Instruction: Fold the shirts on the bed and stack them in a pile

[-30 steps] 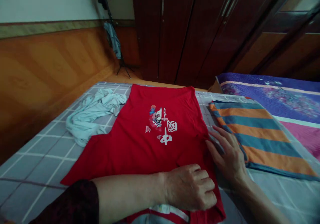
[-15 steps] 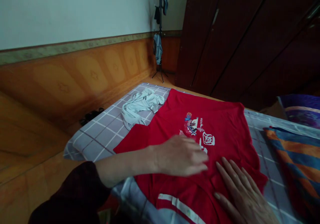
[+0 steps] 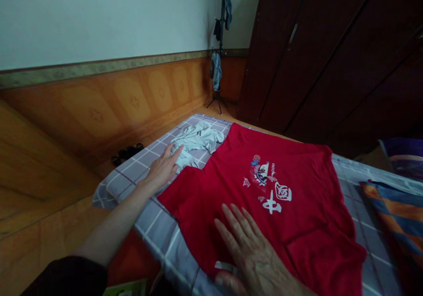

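A red T-shirt [image 3: 297, 168] lies spread on the checked bedsheet [image 3: 132, 166], its white lettering and coloured print facing up. My right hand [image 3: 254, 247] rests flat on the shirt near the collar, fingers spread; it partly covers the pale neck tape. Out to the left, my left hand [image 3: 162, 169] is above the sheet beside the red sleeve. Its fingers are stretched out and overlap the near edge of a crumpled pale garment [image 3: 198, 138]; whether they touch it I cannot tell.
A folded blue and orange cloth [image 3: 396, 212] lies on the bed at the right, with a purple item [image 3: 405, 159] behind it. A coat stand [image 3: 220, 45] is in the far corner beside a dark wardrobe [image 3: 317, 58]. Dark shoes [image 3: 127, 153] are on the floor at left.
My left hand has moved left, off the shirt's middle to the sleeve and pale garment. My right hand has shifted left toward the collar. The view has turned slightly left.
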Available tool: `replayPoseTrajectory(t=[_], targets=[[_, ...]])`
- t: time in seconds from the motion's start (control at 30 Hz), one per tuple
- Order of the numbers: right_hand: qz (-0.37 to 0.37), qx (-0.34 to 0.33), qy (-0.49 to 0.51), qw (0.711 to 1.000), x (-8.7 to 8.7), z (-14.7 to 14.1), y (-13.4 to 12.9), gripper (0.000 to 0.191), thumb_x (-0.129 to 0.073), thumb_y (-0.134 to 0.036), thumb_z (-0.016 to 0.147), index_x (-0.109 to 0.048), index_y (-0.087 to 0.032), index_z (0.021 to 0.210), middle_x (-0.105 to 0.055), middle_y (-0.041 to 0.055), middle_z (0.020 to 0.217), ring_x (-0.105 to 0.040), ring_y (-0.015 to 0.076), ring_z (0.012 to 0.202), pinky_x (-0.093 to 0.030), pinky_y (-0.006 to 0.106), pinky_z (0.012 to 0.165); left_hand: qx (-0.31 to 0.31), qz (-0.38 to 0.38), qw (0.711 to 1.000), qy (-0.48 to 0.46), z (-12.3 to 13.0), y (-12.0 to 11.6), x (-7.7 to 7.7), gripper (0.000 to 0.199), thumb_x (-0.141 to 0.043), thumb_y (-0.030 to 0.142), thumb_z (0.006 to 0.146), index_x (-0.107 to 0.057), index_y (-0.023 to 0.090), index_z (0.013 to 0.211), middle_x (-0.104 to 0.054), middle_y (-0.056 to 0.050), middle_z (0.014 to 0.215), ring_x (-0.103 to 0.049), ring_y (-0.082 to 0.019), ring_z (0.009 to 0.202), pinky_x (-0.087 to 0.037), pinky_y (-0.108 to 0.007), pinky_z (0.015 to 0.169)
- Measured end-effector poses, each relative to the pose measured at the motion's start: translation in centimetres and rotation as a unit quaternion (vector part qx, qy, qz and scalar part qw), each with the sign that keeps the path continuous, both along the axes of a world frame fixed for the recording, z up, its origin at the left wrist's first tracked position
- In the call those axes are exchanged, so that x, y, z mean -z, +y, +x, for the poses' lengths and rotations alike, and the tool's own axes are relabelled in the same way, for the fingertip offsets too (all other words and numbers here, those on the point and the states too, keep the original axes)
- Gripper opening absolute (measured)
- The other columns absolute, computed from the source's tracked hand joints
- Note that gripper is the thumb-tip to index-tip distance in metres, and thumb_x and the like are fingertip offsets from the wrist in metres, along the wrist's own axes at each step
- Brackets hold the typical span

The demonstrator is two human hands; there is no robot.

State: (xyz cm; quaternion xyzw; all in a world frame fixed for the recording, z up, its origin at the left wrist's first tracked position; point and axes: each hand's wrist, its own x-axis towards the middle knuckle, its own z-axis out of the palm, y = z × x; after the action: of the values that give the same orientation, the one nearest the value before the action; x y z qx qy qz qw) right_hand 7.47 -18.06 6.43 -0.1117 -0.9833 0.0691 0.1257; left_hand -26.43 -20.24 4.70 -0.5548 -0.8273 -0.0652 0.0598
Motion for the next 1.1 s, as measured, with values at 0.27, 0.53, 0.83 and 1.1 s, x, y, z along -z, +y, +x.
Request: replayPoseTrajectory(t=[0.27, 0.53, 0.83, 1.1], targets=[[-0.154, 0.005, -0.075, 0.985, 4.9, -2.7, 0.9, 0.072, -0.055, -0.051, 0.083, -0.033, -0.020, 0.145, -0.024, 0.0101, 0.151, -0.021, 0.0354, 0.138, -0.031, 0.053, 0.108, -0.051, 0.004, 0.999, 0.005, -4.0, 8.0, -3.4, 0.016, -0.056, 0.028, 0.081, -0.063, 0.018, 0.091, -0.065, -0.009, 0.100, -0.060, -0.025, 0.096, -0.045, -0.029, 0.080], [-0.163, -0.013, -0.045, 0.986, 4.8, -2.3, 1.1, 0.067, -0.052, -0.047, 0.085, -0.031, -0.027, 0.145, -0.032, 0.0040, 0.149, -0.023, 0.0322, 0.138, -0.029, 0.052, 0.110, -0.142, 0.075, 0.986, 0.044, -7.8, 8.0, -5.9, 0.030, -0.041, 0.019, 0.089, -0.047, 0.009, 0.116, -0.052, -0.021, 0.122, -0.054, -0.032, 0.109, -0.040, -0.040, 0.086], [-0.143, -0.002, -0.056, 0.988, 4.9, -2.4, 0.7, 0.062, -0.047, -0.046, 0.090, -0.036, -0.014, 0.143, -0.019, 0.0150, 0.152, -0.014, 0.0334, 0.140, -0.026, 0.053, 0.110, -0.065, 0.060, 0.996, 0.010, -4.6, 1.0, -3.0, 0.043, -0.047, 0.024, 0.087, -0.042, 0.015, 0.128, -0.051, -0.012, 0.129, -0.048, -0.022, 0.119, -0.037, -0.029, 0.096], [-0.144, -0.094, -0.028, 0.985, 3.8, -2.6, 0.3, 0.070, -0.048, -0.048, 0.090, -0.021, -0.020, 0.148, -0.015, 0.0074, 0.153, -0.011, 0.0281, 0.141, -0.017, 0.051, 0.114, -0.019, -0.010, 0.993, -0.116, 2.1, -5.6, 0.4, 0.026, -0.058, 0.045, 0.078, -0.057, 0.020, 0.082, -0.063, -0.005, 0.084, -0.058, -0.023, 0.081, -0.041, -0.031, 0.071]])
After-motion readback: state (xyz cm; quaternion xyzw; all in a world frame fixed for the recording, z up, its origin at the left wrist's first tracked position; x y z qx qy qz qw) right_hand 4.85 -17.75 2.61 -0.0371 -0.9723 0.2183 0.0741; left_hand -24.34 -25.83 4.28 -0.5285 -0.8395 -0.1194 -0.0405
